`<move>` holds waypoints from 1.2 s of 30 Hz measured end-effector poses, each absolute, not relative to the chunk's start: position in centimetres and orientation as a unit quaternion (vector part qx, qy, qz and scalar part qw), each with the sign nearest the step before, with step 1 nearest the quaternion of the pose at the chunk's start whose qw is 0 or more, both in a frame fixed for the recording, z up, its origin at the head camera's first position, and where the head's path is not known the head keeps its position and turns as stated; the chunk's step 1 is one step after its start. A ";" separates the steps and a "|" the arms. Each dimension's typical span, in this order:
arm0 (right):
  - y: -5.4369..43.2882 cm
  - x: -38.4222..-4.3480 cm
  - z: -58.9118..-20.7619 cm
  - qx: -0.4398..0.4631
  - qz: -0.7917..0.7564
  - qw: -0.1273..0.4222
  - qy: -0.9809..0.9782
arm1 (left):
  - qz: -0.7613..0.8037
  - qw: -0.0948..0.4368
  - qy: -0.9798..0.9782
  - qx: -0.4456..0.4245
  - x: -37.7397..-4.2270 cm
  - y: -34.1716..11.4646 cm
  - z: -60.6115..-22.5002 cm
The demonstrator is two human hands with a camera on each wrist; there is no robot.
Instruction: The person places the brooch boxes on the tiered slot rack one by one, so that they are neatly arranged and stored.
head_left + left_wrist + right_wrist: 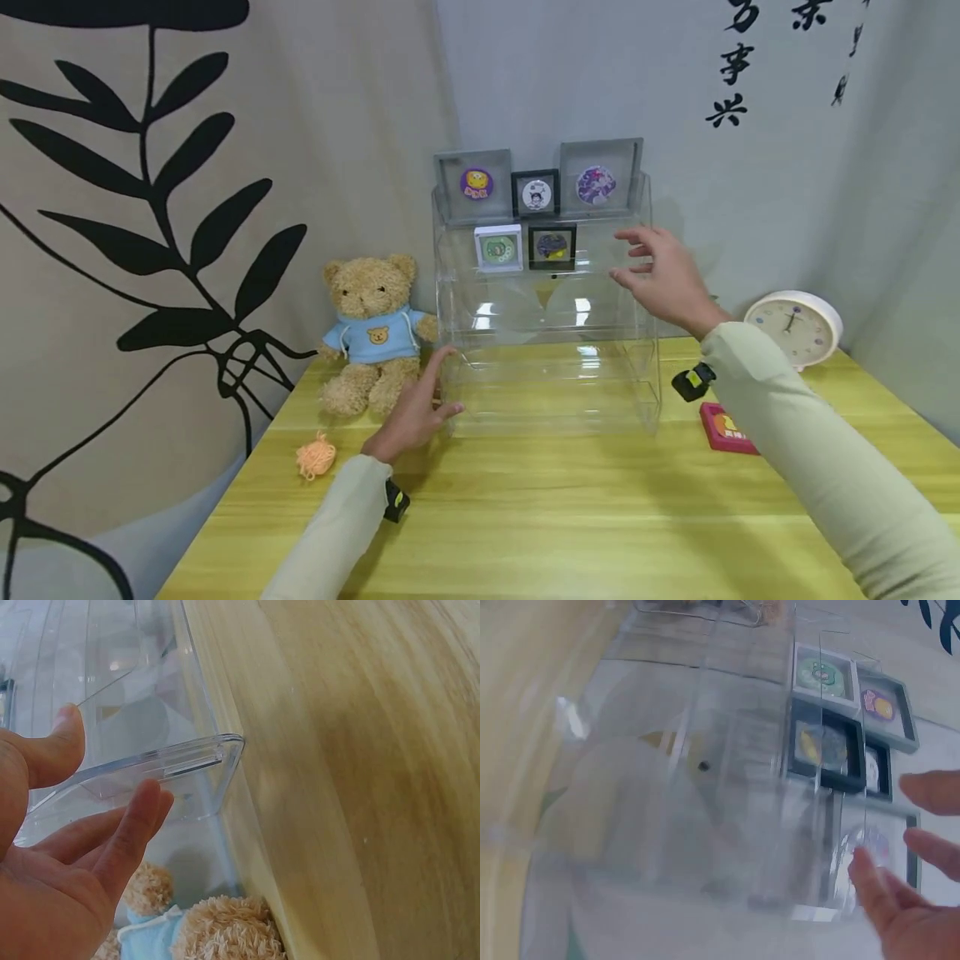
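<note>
A clear acrylic tiered stand point(555, 392) stands on the wooden table. My left hand point(415, 410) is at its left side; in the left wrist view its fingers point(129, 844) are fairly straight, with the thumb apart, around the side panel's edge. Whether they touch it I cannot tell. Beside the second tier's right end hovers my right hand point(663, 275), fingers loosely bent, holding nothing. That tier bears a white-framed badge point(498, 248) and a black-framed badge point(552, 247). On the top tier are a yellow-and-purple badge in a grey frame point(474, 185), a small black-framed badge point(536, 193) and a purple badge in a grey frame point(600, 177).
A teddy bear point(371, 333) in a blue hoodie sits left of the stand, behind an orange yarn ball point(316, 457). To the right are a white round clock point(795, 327) and a red-framed badge point(726, 427), partly behind my right sleeve. A curtain hangs behind the table.
</note>
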State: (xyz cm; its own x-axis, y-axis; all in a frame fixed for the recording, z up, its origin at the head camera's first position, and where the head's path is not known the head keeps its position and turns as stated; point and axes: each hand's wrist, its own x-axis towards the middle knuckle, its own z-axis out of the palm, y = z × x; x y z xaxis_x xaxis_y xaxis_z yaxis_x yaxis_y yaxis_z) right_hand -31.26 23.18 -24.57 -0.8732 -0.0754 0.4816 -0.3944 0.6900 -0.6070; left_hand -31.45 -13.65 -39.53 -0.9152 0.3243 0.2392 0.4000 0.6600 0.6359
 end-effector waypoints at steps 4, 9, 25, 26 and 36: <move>26.0 -29.0 -26.2 0.108 0.369 0.250 -0.889 | -0.356 0.060 -0.912 -0.196 -31.5 -13.9 -39.2; 30.7 -27.0 -30.1 0.066 0.357 0.245 -0.899 | -0.353 0.058 -0.913 -0.196 -31.5 -14.1 -39.0; 38.2 -25.6 -38.7 0.121 0.203 0.063 -0.970 | -0.364 0.051 -0.910 -0.194 -31.3 -13.6 -39.5; 38.4 -25.7 -39.0 0.122 0.199 0.058 -0.971 | -0.364 0.051 -0.910 -0.195 -31.3 -13.6 -39.5; 39.2 -26.2 -39.6 0.090 0.194 0.030 -0.976 | -0.369 0.053 -0.906 -0.199 -31.3 -13.6 -39.4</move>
